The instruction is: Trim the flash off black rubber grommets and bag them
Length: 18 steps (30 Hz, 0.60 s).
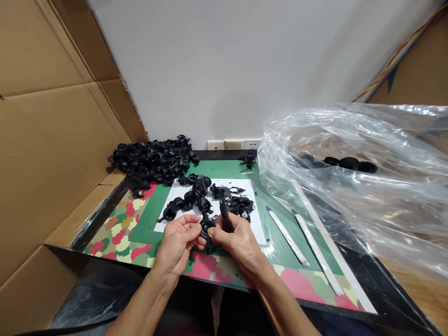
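Part in work: black, matte, rubbery-looking, ring-shaped with a round opening and ragged flash on top. Black part (pixel 207 228) sits between both hands, near the front edge of the white sheet (pixel 161 226). Left hand (pixel 182 237): grip pinches its rim, thumb against fingers. Right hand (pixel 236 238): grip closed round a dark tool (pixel 226 215), shaft sticking up, thumb tip against the part; working end hidden.

Surface: sheet lies on a green mat (pixel 147 224) with camo-pattern border, on a black desk (pixel 371 270). Pale wall behind, cardboard (pixel 52 140) on the left, clear plastic bag (pixel 350 210) on the right, red-yellow cable (pixel 395 60) upper right.

Counts: 1 part in hand, 1 tool, 1 sheet, 2 white sticks (pixel 287 235) right of the sheet, 3 socket plates (pixel 233 145), at least 3 round black pieces (pixel 366 166) seen at the bag. Big black pile (pixel 154 161) back left, too tangled to count; same for stringy scraps (pixel 241 206).
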{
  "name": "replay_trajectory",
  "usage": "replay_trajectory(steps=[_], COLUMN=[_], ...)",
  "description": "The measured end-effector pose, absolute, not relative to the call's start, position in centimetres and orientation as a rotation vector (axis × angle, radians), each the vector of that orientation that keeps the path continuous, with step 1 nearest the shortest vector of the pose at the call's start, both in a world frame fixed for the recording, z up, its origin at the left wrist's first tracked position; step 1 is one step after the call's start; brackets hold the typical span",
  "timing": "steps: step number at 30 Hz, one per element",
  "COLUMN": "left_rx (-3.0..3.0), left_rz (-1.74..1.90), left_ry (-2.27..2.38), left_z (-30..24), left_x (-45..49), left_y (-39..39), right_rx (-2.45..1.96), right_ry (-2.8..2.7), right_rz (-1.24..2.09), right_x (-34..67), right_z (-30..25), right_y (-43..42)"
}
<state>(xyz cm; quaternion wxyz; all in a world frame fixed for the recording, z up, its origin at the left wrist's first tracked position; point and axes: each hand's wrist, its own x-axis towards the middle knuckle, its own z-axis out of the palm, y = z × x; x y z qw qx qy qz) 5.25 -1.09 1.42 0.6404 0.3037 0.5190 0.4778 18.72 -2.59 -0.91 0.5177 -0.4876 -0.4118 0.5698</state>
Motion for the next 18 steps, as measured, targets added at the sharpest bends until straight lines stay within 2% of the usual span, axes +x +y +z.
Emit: replay_trajectory(steps=[4, 10, 18], left_rx=[0.625, 0.648, 0.742], left_rz=[1.109, 1.171, 1.23], left_ry=[1.184, 1.19, 1.231], left_z=[1.2, 1.2, 1.4], left_x=[5.1, 5.0, 5.3], left_y=[-0.8, -0.9, -1.3], right_rx=[-1.162, -1.091, -1.188], right_ry=[-1.023, -1.376, -1.561], right_rz=[1.145, 0.713, 0.692], right_x=[18.5, 18.5, 18.9], right_z=[-1.1, -1.9, -1.2], right_y=[-3.0, -3.1, -2.8])
